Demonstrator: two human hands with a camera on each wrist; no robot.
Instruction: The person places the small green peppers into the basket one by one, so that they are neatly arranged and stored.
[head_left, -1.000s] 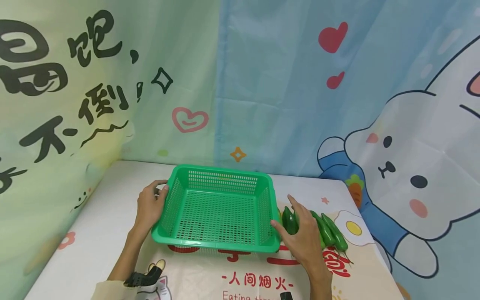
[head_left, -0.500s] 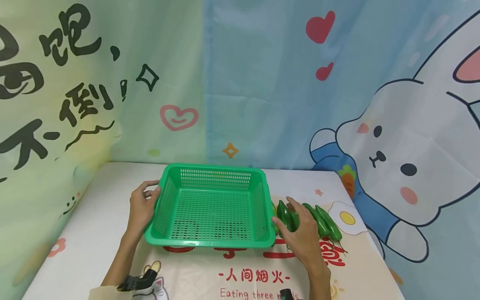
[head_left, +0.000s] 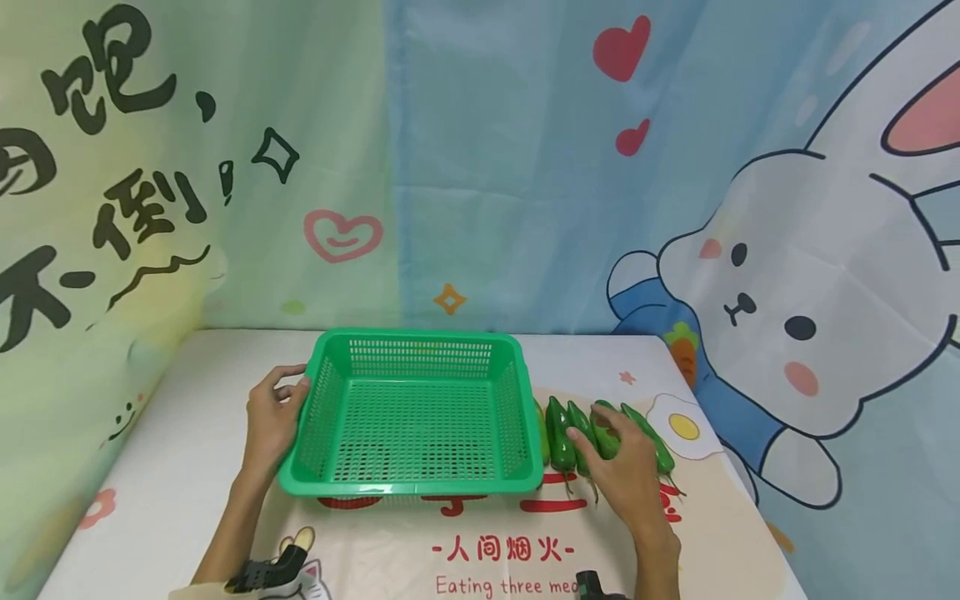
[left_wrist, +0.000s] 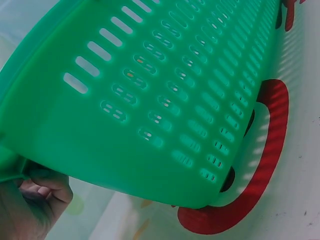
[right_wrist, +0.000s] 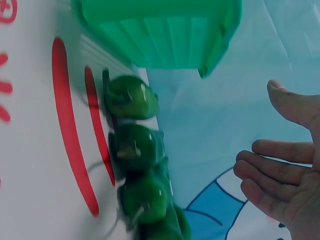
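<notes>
The shallow, rectangular green plastic basket (head_left: 416, 425) is gripped at its left rim by the left hand (head_left: 273, 417), fingers curled there; nothing is seen lying in it. Whether its base rests flat cannot be told. And over on the right, the row of glossy green peppers (head_left: 561, 435) lies side by side just beside the basket, partly covered in the head view by the right hand (head_left: 621, 467). Nothing is pinched there: fingers spread, thumb well apart, a gap shown in the right wrist view.

A pepper seems to be being approached while the basket is steadied; for a pick, the hand would need to be lowered and the fingers closed round one.

Underneath, a white table (head_left: 225, 375) is partly covered by a beige mat (head_left: 382, 546) printed with red characters. Behind, a pale green-and-blue fabric backdrop (head_left: 480, 233) is hung, decorated with a large rabbit.
</notes>
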